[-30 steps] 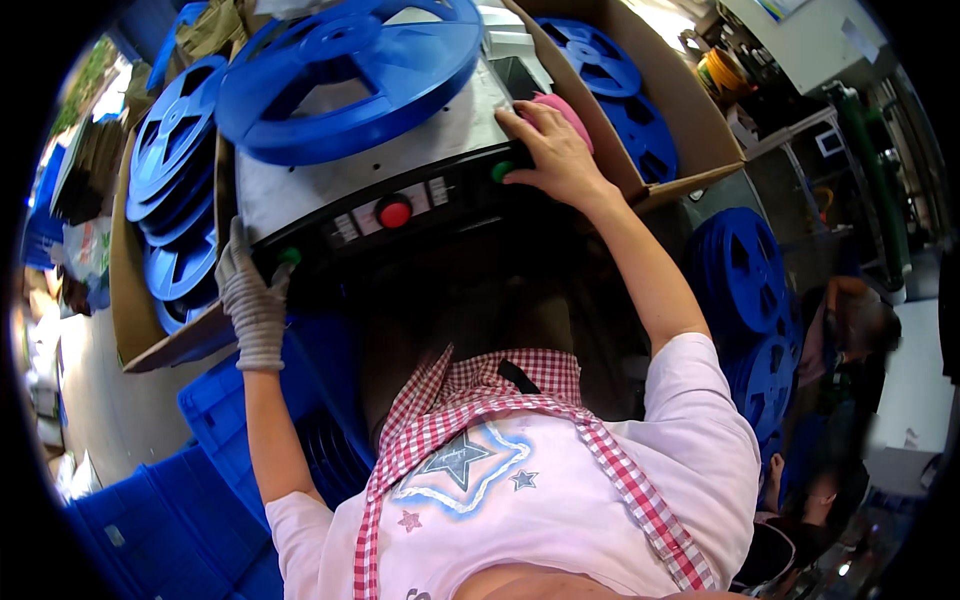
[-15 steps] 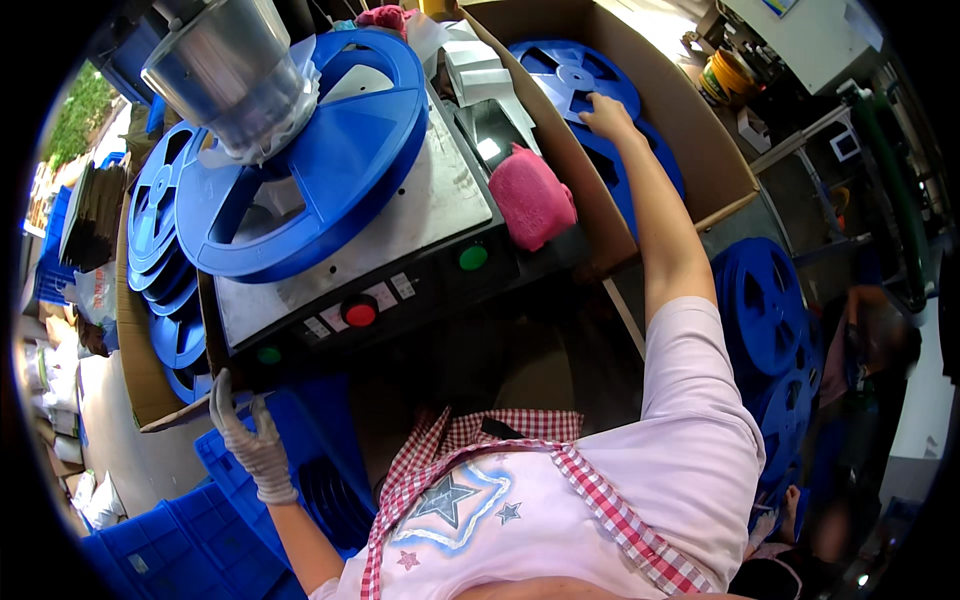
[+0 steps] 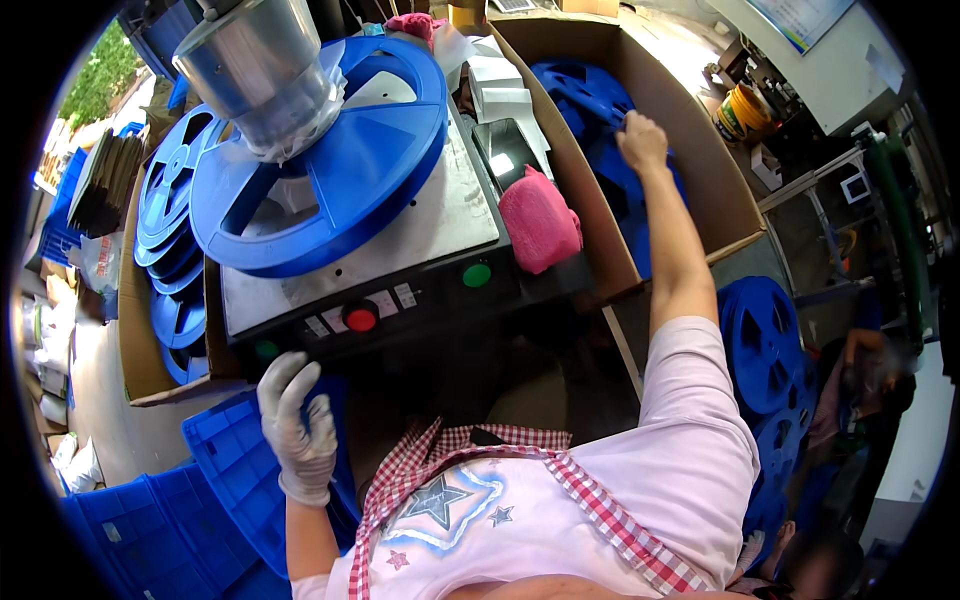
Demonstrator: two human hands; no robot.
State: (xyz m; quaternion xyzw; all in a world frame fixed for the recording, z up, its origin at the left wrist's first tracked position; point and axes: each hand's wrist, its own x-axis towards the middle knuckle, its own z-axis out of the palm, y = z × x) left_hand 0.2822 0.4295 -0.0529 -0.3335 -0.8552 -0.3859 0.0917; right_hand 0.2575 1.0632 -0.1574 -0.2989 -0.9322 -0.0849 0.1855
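My bare right hand (image 3: 642, 140) reaches into the cardboard box at the right, its fingers closed on the edge of a blue plastic reel (image 3: 582, 88). That reel is tilted over other blue reel pieces (image 3: 625, 190) in the box. My left hand (image 3: 297, 425), in a white glove, hangs in front of the machine with loosely bent fingers apart and nothing in them. On the machine a large blue reel (image 3: 385, 160) sits under a metal cylinder (image 3: 260, 75) wrapped in clear film at its lower end.
The machine's front carries a red button (image 3: 360, 317) and a green button (image 3: 476, 275). A phone (image 3: 507, 150) and a pink bundle (image 3: 540, 220) lie at its right side. Cardboard boxes (image 3: 715, 150) flank it. Blue crates (image 3: 150, 530) stand lower left; stacked reels (image 3: 762, 345) stand right.
My right hand has closed on the reel in the box and lifted it into a tilt. My left hand has moved rightward and higher, nearer the machine. The view has shifted slightly.
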